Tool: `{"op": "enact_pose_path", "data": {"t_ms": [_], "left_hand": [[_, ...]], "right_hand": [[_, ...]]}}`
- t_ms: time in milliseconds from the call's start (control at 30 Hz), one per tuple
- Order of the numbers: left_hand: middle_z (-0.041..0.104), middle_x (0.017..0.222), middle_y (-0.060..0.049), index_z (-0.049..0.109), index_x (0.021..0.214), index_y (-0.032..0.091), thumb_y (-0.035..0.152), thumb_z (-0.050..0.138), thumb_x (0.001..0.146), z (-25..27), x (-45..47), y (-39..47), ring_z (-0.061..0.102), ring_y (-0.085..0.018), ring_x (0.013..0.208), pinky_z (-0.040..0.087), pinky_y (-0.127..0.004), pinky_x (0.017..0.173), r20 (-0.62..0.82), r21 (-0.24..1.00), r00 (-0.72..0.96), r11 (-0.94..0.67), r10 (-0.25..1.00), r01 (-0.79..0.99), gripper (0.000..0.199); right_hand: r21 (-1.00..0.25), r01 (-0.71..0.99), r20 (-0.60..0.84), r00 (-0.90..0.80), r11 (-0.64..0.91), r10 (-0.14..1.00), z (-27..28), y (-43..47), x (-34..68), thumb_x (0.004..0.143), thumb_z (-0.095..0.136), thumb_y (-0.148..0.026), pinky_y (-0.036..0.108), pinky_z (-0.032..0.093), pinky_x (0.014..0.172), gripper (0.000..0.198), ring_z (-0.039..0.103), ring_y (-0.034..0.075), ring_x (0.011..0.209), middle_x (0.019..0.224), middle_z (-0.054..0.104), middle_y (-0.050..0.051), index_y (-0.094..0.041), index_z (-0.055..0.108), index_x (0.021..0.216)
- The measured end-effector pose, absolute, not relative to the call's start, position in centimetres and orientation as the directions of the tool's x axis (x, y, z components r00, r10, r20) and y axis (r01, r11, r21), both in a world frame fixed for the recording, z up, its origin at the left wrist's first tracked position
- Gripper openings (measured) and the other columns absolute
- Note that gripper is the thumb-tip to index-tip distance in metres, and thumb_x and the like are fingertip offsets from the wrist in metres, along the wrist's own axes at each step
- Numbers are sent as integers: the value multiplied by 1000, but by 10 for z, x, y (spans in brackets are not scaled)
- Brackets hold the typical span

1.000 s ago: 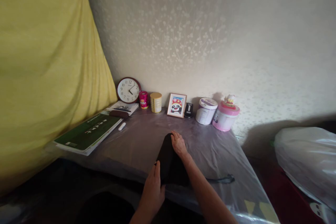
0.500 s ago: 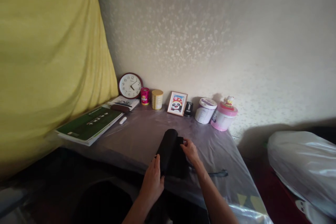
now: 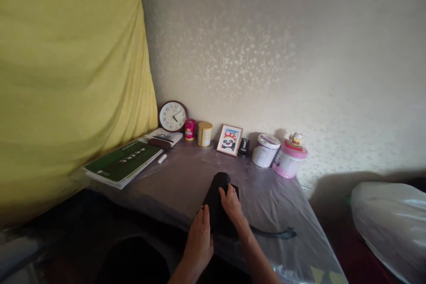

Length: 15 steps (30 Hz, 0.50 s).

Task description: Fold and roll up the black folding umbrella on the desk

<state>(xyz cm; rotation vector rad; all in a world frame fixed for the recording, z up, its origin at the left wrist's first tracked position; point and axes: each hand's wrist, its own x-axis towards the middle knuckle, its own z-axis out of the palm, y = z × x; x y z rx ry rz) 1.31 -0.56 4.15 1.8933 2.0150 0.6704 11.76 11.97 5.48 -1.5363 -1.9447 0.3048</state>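
A black roll (image 3: 214,197) of soft-looking material lies slanted near the front of the table, with a loose flap along its right side. My left hand (image 3: 200,233) grips its lower left side, fingers along the edge and thumb underneath. Over its upper right part curves my right hand (image 3: 230,202), thumb and fingers pressing the flap toward the roll. Its underside and the inside of the flap are hidden. To the right of my right wrist, a thin dark strap (image 3: 281,233) stretches across the table cover.
Along the wall stand a round clock (image 3: 173,116), a pink can (image 3: 190,129), a yellow can (image 3: 204,134), a framed panda picture (image 3: 229,140), a black stapler-like object (image 3: 244,147), a white tub (image 3: 266,151) and a pink-lidded tub (image 3: 289,159). Green book (image 3: 124,162) lies left.
My right hand has moved from pinching the flap's outer corner to lying over the roll, bringing the flap inward. My left hand stays on the roll. The view has tilted slightly up.
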Motion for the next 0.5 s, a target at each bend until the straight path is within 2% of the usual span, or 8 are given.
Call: {"op": "enact_pose_path", "data": {"t_ms": [100,233,333,500], "left_hand": [[29,143,-23,18,138,0,-4,37,64,50,18,-6,27,-27,133,27,-39,108,29,482,-90,65,996,874,76],[25,144,-25,20,137,-2,-6,36,64,58,21,-6,23,-29,135,26,-41,109,-18,478,-92,89,996,874,75],[25,144,-25,19,138,-1,-2,42,66,51,13,-6,23,-30,135,25,-43,110,-11,582,-70,63,998,811,76],[28,145,-17,24,138,8,14,50,72,20,-18,-11,25,-24,135,23,-39,111,71,829,11,-65,997,555,71]], "right_hand": [[-557,793,308,-77,245,948,48,120,96,83,45,-37,45,41,89,54,54,35,110,119,55,26,-6,45,127],[-561,819,222,10,119,975,48,124,75,81,43,-40,54,39,86,73,49,44,114,130,38,38,6,26,136],[-534,842,174,23,75,984,50,127,69,80,45,-38,55,38,86,75,48,43,115,135,32,38,3,21,138],[-531,844,196,33,78,980,47,128,69,79,48,-36,50,40,87,72,50,40,114,134,36,34,-1,26,138]]}}
